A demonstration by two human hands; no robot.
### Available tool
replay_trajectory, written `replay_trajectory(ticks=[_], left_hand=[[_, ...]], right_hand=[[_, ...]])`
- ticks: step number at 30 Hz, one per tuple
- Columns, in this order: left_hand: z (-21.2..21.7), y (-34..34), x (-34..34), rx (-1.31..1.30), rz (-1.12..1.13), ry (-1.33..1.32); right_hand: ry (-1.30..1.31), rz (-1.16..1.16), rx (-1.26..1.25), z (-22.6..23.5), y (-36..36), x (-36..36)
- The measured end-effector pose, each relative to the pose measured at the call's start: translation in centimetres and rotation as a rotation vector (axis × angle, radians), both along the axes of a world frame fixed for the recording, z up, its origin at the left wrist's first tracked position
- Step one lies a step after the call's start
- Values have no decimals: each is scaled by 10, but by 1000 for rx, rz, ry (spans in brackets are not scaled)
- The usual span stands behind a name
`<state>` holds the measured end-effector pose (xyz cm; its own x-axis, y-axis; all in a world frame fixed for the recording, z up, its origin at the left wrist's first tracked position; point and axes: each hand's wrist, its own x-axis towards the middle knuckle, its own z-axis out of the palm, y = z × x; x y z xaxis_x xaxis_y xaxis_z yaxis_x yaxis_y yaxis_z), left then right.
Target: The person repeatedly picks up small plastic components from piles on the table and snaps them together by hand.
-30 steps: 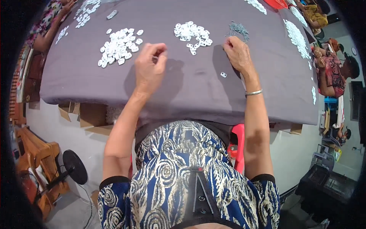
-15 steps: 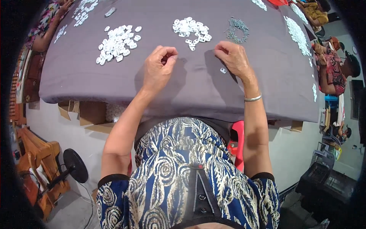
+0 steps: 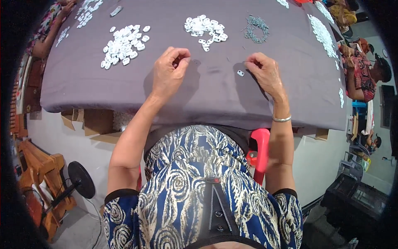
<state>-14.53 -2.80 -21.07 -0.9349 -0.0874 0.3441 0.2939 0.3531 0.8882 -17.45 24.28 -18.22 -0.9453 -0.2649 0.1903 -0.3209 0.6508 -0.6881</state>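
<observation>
My left hand is raised over the grey tablecloth, its thumb and forefinger pinched together. Whatever those fingers hold, if anything, is too small to make out. My right hand also pinches, just right of a single small white plastic piece with two holes on the cloth. Its fingertips hide what may be between them. Beyond the hands lie a heap of white two-holed pieces and a ring-shaped heap of small grey screws. One loose screw rests between the hands, another farther off.
A larger heap of white plastic pieces lies at the left, with a small clear packet beyond it. More white pieces spread along the right side. People sit at both table sides. Cardboard boxes stand under the near edge.
My right hand has moved right and slightly nearer to me. Two loose screws now show on the cloth beyond it. My left hand keeps its pinch almost in place.
</observation>
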Motion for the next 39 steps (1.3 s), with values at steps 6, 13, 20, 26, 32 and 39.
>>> replay_trajectory(ticks=[6, 13, 20, 26, 32, 39], left_hand=[[0, 2, 0, -12, -2, -18], [0, 3, 1, 7, -3, -5], [-5, 1, 0, 32, -1, -1], [-2, 1, -1, 14, -21, 3], [6, 13, 11, 74, -114, -107], [7, 28, 18, 189, -290, -96]], right_hand=[[87, 40, -4, 3, -16, -3], [15, 26, 18, 14, -19, 0], [41, 46, 142, 13, -27, -7], [-58, 53, 186, 7, -13, 12], [42, 114, 95, 1, -26, 19], [-100, 190, -278, 2, -58, 25]])
